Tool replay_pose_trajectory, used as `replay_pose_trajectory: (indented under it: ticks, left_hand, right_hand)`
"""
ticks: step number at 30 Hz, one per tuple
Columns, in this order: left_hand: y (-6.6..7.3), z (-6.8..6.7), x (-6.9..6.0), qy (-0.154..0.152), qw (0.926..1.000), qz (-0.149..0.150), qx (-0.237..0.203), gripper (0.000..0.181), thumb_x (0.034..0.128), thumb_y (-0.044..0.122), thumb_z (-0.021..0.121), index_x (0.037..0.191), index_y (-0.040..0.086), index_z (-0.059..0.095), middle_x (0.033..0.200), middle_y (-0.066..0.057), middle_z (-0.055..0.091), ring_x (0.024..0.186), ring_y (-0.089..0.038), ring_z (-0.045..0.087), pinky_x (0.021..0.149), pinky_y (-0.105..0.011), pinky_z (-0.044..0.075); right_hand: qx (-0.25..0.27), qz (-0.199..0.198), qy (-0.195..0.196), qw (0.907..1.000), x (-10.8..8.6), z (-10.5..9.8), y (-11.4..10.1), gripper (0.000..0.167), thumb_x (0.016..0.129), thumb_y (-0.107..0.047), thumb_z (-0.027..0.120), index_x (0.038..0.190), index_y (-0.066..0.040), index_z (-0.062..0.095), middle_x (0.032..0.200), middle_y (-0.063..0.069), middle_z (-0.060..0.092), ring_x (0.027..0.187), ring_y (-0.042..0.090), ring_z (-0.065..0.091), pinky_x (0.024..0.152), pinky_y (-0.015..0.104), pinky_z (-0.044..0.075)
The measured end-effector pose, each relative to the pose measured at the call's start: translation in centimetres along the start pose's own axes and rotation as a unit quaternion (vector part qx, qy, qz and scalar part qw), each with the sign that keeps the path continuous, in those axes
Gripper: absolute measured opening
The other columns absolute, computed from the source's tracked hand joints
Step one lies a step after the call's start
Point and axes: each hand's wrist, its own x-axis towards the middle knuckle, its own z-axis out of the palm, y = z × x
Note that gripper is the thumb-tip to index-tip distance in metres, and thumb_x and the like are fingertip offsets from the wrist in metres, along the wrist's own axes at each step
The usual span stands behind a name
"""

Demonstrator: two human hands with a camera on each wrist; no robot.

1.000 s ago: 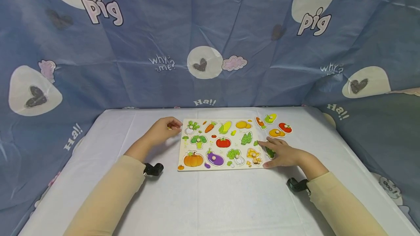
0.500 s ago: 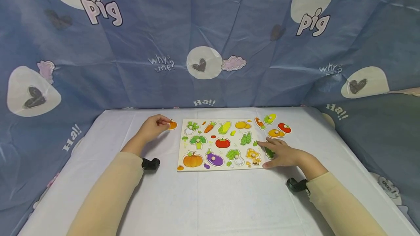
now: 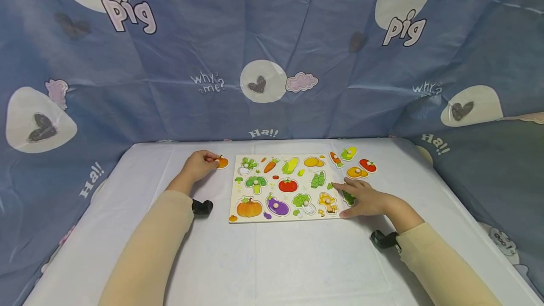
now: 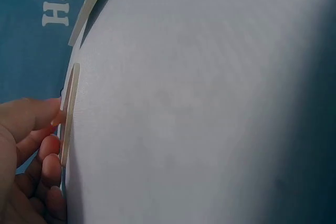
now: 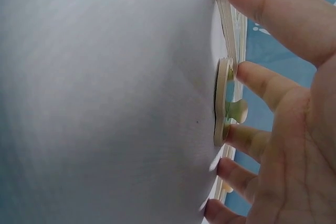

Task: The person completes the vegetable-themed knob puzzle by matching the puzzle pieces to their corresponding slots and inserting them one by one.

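Observation:
My left hand (image 3: 198,165) pinches a pumpkin puzzle piece (image 3: 222,162) by its knob, just off the upper left corner of the wooden vegetable puzzle board (image 3: 265,217). In the left wrist view the pumpkin piece (image 4: 71,111) is seen edge-on, close above or touching the white table. Spread over the board's right edge, my right hand (image 3: 366,199) touches the board with thumb and a fingertip. Partly under that hand lies a green puzzle piece (image 3: 349,198); its knob (image 5: 238,110) shows between the fingers in the right wrist view.
Right of the board lie loose knobbed pieces: a carrot (image 3: 336,159), corn (image 3: 349,153), tomato (image 3: 367,165) and potato-like piece (image 3: 357,172). Broccoli (image 3: 256,183), eggplant (image 3: 278,205) and mushroom (image 3: 328,201) pieces sit in the board. A blue printed cloth (image 3: 263,117) rises behind the table.
My left hand has moved left from the board's edge, bringing the pumpkin piece into sight. During the last half second it has hardly shifted. My right hand stays in place.

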Motion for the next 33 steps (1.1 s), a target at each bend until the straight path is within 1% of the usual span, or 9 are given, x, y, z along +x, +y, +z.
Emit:
replay_pose_trajectory:
  ticks: [6,12,16,25,30,33]
  left_hand:
    - [0.43,0.09,0.24,0.004,0.9999,-0.012,0.006,0.022,0.0968,0.013,0.065,0.112,-0.003,0.067,0.098,-0.012,0.063,0.09,-0.024,0.057,0.079,-0.032,0.047]
    - [0.66,-0.03,0.09,0.001,0.9998,-0.011,0.015,0.019,0.0971,0.014,0.066,0.106,-0.003,0.067,0.092,-0.01,0.061,0.085,-0.022,0.055,0.074,-0.03,0.045]
    - [0.7,-0.16,0.03,-0.011,0.9996,-0.014,0.021,0.018,0.0981,0.014,0.066,0.106,-0.002,0.066,0.091,-0.009,0.061,0.083,-0.021,0.054,0.073,-0.03,0.044]
    - [0.44,-0.37,0.09,-0.046,0.9978,-0.015,0.045,0.02,0.1003,0.017,0.063,0.108,-0.001,0.065,0.093,-0.01,0.061,0.083,-0.022,0.054,0.075,-0.032,0.045]
    - [0.53,-0.63,-0.37,-0.056,0.9967,-0.008,0.058,0.021,0.1013,0.018,0.062,0.108,-0.002,0.064,0.092,-0.01,0.06,0.083,-0.022,0.054,0.076,-0.033,0.045]
    - [0.67,-0.83,-0.7,-0.054,0.9955,0.005,0.078,0.021,0.102,0.018,0.06,0.107,-0.002,0.062,0.092,-0.01,0.059,0.084,-0.023,0.053,0.078,-0.035,0.044]
  right_hand:
    - [0.002,-0.003,0.002,1.0,-0.03,-0.11,-0.04,0.098,0.079,-0.059,0.077,0.157,-0.022,0.033,0.164,0.023,0.014,0.146,0.053,0.01,0.105,0.079,0.019]
    - [0.011,-0.002,-0.001,0.9999,-0.11,-0.14,-0.07,0.098,0.079,-0.058,0.078,0.158,-0.021,0.032,0.164,0.023,0.013,0.146,0.053,0.009,0.105,0.079,0.019]
    - [0.011,-0.002,-0.003,0.9999,-0.09,-0.15,-0.11,0.099,0.079,-0.058,0.078,0.158,-0.021,0.032,0.164,0.023,0.012,0.146,0.053,0.009,0.105,0.079,0.018]
    - [0.011,-0.001,-0.004,0.9999,-0.12,-0.16,-0.14,0.099,0.079,-0.058,0.078,0.158,-0.021,0.032,0.164,0.023,0.012,0.146,0.052,0.008,0.105,0.079,0.018]
    - [0.01,-0.002,-0.003,0.9999,-0.11,-0.16,-0.08,0.099,0.079,-0.058,0.078,0.158,-0.02,0.032,0.164,0.023,0.012,0.146,0.052,0.009,0.106,0.078,0.018]
    - [0.009,-0.001,-0.004,1.0,-0.14,-0.23,-0.12,0.099,0.079,-0.058,0.078,0.158,-0.02,0.032,0.164,0.023,0.012,0.146,0.053,0.009,0.105,0.078,0.018]
